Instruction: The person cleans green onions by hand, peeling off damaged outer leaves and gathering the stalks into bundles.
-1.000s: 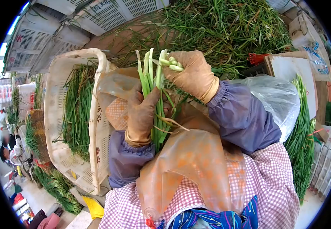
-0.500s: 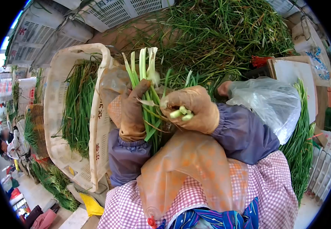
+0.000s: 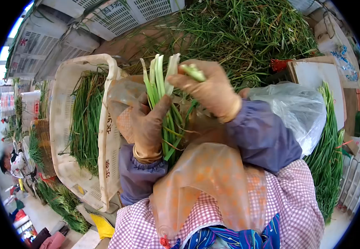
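My left hand, in a brown-stained glove, is closed around a bunch of garlic chives. Their pale stem ends point up, and the green leaves hang down toward my lap. Beside it, my gloved right hand is closed on a few thick, pale green stalk pieces that poke out between the fingers. Its fingertips meet a whitish outer stem at the bunch's right side. Below both hands lies a translucent, orange-patterned plastic apron over checked cloth.
A white plastic crate holding chives stands at my left. Ahead spreads a large loose heap of chives. At right are a clear plastic bag and upright chives. A person is at far left.
My right hand has moved up from beside the lower part of the bunch to its stem ends, still gripping the stalk pieces. My left hand keeps the bunch, shifted slightly right.
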The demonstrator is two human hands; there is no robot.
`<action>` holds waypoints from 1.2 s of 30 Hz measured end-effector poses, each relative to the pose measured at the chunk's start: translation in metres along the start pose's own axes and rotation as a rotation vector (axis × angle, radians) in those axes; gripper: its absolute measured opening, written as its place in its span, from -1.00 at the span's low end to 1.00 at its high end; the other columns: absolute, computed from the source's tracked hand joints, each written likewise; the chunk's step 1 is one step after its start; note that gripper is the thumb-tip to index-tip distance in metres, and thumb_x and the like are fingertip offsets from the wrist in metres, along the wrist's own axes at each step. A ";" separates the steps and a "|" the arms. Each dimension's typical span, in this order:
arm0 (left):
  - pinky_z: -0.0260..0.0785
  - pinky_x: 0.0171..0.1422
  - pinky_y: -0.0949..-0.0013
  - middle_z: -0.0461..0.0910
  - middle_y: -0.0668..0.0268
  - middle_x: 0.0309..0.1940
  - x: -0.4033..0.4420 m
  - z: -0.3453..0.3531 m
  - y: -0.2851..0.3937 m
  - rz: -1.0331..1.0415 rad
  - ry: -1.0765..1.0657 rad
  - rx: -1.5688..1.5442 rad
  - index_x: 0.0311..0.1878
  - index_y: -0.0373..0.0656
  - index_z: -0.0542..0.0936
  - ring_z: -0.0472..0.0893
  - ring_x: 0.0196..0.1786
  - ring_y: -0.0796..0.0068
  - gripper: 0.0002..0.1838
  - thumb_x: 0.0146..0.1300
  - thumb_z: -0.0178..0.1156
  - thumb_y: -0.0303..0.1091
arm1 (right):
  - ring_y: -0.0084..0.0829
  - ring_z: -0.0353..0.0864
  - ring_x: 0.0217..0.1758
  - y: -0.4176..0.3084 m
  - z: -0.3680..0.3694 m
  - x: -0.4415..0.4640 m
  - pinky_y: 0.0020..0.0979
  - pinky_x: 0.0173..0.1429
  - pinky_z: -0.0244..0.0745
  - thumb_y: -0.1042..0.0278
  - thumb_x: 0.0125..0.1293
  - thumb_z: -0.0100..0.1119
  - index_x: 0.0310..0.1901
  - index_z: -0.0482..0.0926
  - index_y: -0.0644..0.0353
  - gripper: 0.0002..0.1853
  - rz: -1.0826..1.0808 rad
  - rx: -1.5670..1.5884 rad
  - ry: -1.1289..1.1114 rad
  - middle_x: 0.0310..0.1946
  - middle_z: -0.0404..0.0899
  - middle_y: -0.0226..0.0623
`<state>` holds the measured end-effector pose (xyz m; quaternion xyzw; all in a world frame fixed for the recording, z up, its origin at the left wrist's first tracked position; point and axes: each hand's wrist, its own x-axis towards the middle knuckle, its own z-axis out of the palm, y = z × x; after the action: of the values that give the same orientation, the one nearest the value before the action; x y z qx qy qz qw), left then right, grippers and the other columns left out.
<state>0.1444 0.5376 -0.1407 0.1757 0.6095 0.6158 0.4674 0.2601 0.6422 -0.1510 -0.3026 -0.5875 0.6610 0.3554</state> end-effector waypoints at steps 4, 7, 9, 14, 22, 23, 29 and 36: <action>0.40 -0.35 0.54 0.58 0.32 -0.39 0.001 -0.011 0.004 -0.044 0.010 -0.071 -0.14 -0.28 0.51 0.54 -0.44 0.58 -0.78 0.15 0.20 -0.45 | -0.68 0.34 -0.48 0.003 0.009 -0.008 -0.53 -0.39 0.35 0.42 0.16 0.23 -0.35 0.55 0.23 -0.91 -0.119 -0.077 -0.066 -0.56 0.49 -0.45; 0.41 -0.37 0.53 0.57 0.34 -0.45 0.015 -0.029 -0.002 -0.160 0.037 -0.224 -0.16 -0.27 0.53 0.54 -0.47 0.56 -0.79 0.16 0.18 -0.40 | -0.42 0.48 -0.57 0.001 0.006 -0.027 -0.46 -0.44 0.37 0.47 -0.01 0.22 -0.46 0.48 0.12 -0.90 -0.418 -0.259 -0.400 -0.59 0.48 -0.40; 0.54 -0.33 0.35 0.59 0.17 -0.44 0.019 -0.032 -0.006 -0.193 -0.060 -0.311 -0.18 -0.29 0.50 0.60 -0.47 0.37 -0.74 0.13 0.21 -0.32 | -0.24 0.50 -0.54 -0.004 0.004 -0.028 -0.37 -0.46 0.37 0.43 -0.10 0.22 -0.47 0.46 0.05 -0.86 -0.521 -0.389 -0.675 -0.59 0.48 -0.36; 0.44 -0.37 0.50 0.57 0.32 -0.44 0.014 -0.025 0.003 -0.227 -0.139 -0.293 -0.10 -0.23 0.50 0.56 -0.47 0.51 -0.77 0.16 0.17 -0.44 | -0.17 0.54 -0.49 0.002 0.006 -0.039 -0.30 -0.43 0.40 0.40 -0.07 0.20 -0.39 0.51 0.04 -0.85 -0.344 -0.475 -0.727 -0.58 0.51 -0.33; 0.45 -0.39 0.51 0.60 0.29 -0.40 0.018 -0.027 0.005 -0.120 -0.140 -0.057 -0.10 -0.27 0.49 0.58 -0.46 0.53 -0.70 0.06 0.26 -0.53 | -0.23 0.52 -0.52 -0.033 0.002 -0.041 -0.30 -0.41 0.39 0.27 0.07 0.22 -0.40 0.57 0.13 -0.86 0.024 -0.111 -1.022 -0.55 0.56 -0.22; 0.45 -0.39 0.51 0.60 0.29 -0.40 0.022 -0.030 0.004 -0.116 -0.139 -0.056 -0.10 -0.27 0.49 0.58 -0.46 0.53 -0.70 0.06 0.26 -0.53 | -0.21 0.51 -0.51 -0.047 -0.004 -0.042 -0.29 -0.40 0.37 0.22 0.09 0.23 -0.43 0.56 0.15 -0.82 0.110 0.014 -1.125 -0.57 0.54 -0.20; 0.49 -0.41 0.46 0.56 0.29 -0.47 0.032 -0.032 0.012 -0.214 -0.165 -0.292 -0.13 -0.26 0.51 0.56 -0.51 0.47 -0.80 0.14 0.16 -0.52 | -0.34 0.63 -0.34 -0.078 -0.086 -0.004 -0.41 -0.24 0.53 0.40 0.08 0.22 -0.12 0.59 0.21 -0.72 -0.078 -0.663 -0.385 -0.38 0.63 -0.14; 0.59 -0.36 0.38 0.59 0.11 -0.39 0.023 -0.014 0.005 -0.198 -0.184 -0.309 -0.06 -0.32 0.46 0.63 -0.43 0.33 -0.73 0.17 0.16 -0.47 | -0.76 0.35 -0.56 -0.024 -0.032 0.005 -0.66 -0.52 0.22 0.30 0.22 0.24 -0.08 0.61 0.18 -0.74 0.112 -0.210 -0.220 -0.52 0.52 -0.53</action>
<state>0.1198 0.5488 -0.1467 0.0968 0.4768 0.6341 0.6010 0.2866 0.6655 -0.1317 -0.2961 -0.6711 0.6438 0.2177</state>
